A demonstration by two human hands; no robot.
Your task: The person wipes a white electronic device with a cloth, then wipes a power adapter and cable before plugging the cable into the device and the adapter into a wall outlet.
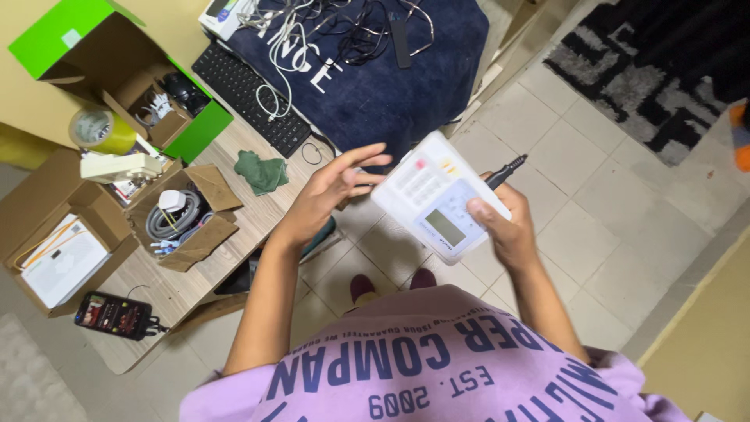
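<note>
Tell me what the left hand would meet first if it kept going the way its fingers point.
Probably the white keypad device held in the right hand: the left hand points its spread fingers at its near edge, though depth is unclear.

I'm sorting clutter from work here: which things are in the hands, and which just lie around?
In hand:
white keypad device with a screen, held by the right hand
black pen-like tool, also in the right hand
left hand, open beside the device

Lying about:
black keyboard
tape roll
green cloth
</note>
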